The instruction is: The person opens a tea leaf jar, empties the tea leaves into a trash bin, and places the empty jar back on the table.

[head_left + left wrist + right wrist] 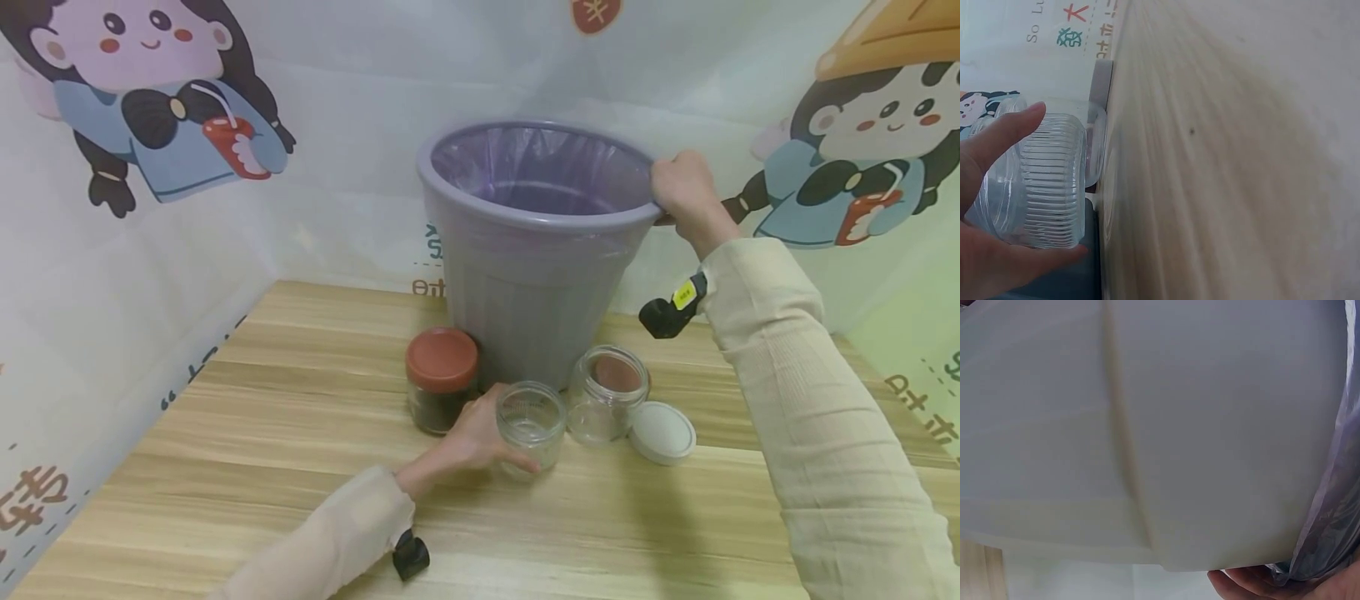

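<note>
My left hand (474,435) grips a clear glass jar (531,425) without a lid, thumb and fingers on either side of it. Ribbed sides show on this jar (1054,181) in the left wrist view, where it is close over the wooden table. At the upper right, my right hand (686,190) holds the rim of a grey-purple trash can (536,275). A thin translucent bag (1329,525) lines the can and folds over its edge; my fingers (1244,584) curl beneath the edge in the right wrist view.
Left of the held jar stands a dark-filled jar with a red lid (442,360). On the right are an open glass jar (596,417) and a white round lid (662,433). A printed sheet (345,167) hangs behind the wooden table (300,400).
</note>
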`<state>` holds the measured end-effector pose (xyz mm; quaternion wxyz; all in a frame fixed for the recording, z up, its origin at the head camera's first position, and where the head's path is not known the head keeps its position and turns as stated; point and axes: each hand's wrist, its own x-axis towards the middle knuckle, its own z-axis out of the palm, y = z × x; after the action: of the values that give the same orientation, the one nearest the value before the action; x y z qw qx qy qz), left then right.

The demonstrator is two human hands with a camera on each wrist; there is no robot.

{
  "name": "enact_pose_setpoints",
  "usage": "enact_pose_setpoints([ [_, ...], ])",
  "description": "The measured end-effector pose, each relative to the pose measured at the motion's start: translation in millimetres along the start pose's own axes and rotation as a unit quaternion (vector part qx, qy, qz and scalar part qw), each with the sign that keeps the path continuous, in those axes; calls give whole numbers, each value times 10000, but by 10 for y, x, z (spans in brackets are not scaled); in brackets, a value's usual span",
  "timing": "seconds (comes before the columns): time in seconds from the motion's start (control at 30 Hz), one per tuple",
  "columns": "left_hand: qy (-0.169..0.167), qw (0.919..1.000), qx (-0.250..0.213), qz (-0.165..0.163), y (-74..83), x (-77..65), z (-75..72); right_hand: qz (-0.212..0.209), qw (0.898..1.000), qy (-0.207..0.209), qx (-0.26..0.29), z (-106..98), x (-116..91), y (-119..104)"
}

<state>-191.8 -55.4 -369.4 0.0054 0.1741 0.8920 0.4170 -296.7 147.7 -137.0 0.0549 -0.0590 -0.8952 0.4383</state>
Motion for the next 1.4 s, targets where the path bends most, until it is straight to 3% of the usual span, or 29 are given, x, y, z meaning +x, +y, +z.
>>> enact_pose_setpoints([
  [0.9,-86,9987,179,-465,-10,73,131,-34,9999,35,128,3,17,16],
  [1.4,-200,9968,146,-754,43,86,111,15,9996,-1,295,2,6,16],
])
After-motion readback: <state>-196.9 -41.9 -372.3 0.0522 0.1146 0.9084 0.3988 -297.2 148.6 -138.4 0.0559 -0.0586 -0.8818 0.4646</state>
